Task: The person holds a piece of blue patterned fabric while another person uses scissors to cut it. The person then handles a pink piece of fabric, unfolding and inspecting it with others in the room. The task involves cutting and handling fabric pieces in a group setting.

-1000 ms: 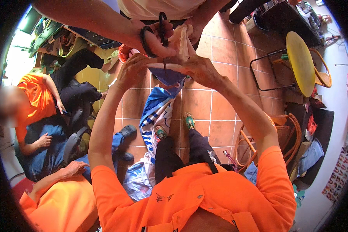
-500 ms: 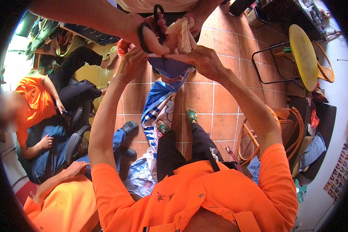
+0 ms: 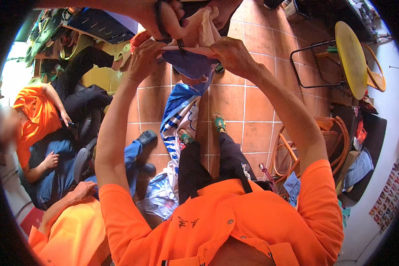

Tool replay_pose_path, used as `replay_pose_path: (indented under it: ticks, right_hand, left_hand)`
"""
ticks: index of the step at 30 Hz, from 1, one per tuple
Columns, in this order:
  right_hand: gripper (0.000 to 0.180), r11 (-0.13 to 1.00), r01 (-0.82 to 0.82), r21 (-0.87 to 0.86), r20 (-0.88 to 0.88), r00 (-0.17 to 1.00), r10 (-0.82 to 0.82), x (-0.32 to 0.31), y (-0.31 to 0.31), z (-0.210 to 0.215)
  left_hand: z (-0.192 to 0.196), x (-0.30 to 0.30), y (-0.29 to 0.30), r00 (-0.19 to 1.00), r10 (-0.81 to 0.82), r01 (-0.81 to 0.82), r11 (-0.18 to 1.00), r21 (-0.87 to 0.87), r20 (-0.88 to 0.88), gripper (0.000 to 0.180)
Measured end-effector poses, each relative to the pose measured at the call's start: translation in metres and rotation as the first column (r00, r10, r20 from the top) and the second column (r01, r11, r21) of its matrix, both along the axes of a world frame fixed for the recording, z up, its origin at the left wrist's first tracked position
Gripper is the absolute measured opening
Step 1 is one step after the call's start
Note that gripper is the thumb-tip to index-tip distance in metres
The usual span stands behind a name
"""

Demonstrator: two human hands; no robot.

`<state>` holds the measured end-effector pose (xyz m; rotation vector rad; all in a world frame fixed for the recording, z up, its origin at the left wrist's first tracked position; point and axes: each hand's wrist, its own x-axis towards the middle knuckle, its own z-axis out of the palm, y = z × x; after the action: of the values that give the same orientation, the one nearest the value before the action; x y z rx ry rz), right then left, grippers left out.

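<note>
The fingers of the left hand (image 3: pixel 142 61) are closed and pinch one end of a pale, pinkish edge of a cloth (image 3: pixel 190 65); the fingers of the right hand (image 3: pixel 232 55) are closed too, on the other end of this edge. Between the two hands, which are well apart, the edge is stretched nearly straight, and below it hangs the purple-blue part of the cloth. Just above, a hand of a person opposite (image 3: pixel 176 20) is inside the loop of a black-handled tool (image 3: pixel 158 18), which looks like scissors; its dark tip meets the stretched edge about the middle, but whether it cuts through I cannot tell. Near the right hand, a piece of pale fabric (image 3: pixel 203 27) is bunched beside the opposite person's other hand (image 3: pixel 225 12). Under the purple-blue part, a blue and white printed cloth (image 3: pixel 177 113) runs down to the tiled floor (image 3: pixel 259 106), passing beside the green sandals (image 3: pixel 219 122); if both are one cloth, I cannot say. Farther to the left, a person in an orange shirt (image 3: pixel 37 106) sits, and another in orange (image 3: pixel 77 232) is lower. To the right stands a folding chair with a yellow round panel (image 3: pixel 351 60).
</note>
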<state>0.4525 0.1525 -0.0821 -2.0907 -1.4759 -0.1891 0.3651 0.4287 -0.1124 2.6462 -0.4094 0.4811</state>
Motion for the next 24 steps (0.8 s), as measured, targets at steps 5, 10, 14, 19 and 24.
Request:
replay_pose_path:
  ticks: [5,10,14,19,24]
  right_hand:
    - [0.011,1.000,-0.021,0.018,0.052,0.998,0.020,-0.002,0.000,0.010]
    - [0.046,0.998,-0.013,-0.066,0.015,1.000,0.014,0.006,-0.002,-0.003]
    - [0.014,0.999,0.051,0.009,-0.039,0.998,-0.050,0.012,-0.007,-0.024]
    - [0.012,0.998,0.044,0.041,-0.028,0.999,-0.043,0.019,-0.004,-0.022]
    - [0.011,0.999,0.037,0.016,0.005,0.999,-0.037,0.017,0.001,-0.014]
  left_hand:
    - [0.003,-0.002,-0.006,0.999,0.002,-0.003,1.000,-0.008,-0.039,0.027]
    - [-0.009,-0.001,-0.002,1.000,-0.005,0.005,0.999,-0.044,-0.014,0.029]
    - [-0.012,0.003,-0.009,0.987,0.059,-0.072,0.994,-0.085,-0.152,0.029]
    - [-0.018,0.008,0.002,0.999,0.043,-0.043,0.999,-0.002,-0.015,0.026]
    - [-0.012,0.013,0.008,0.995,0.057,-0.062,0.996,-0.069,-0.083,0.023]
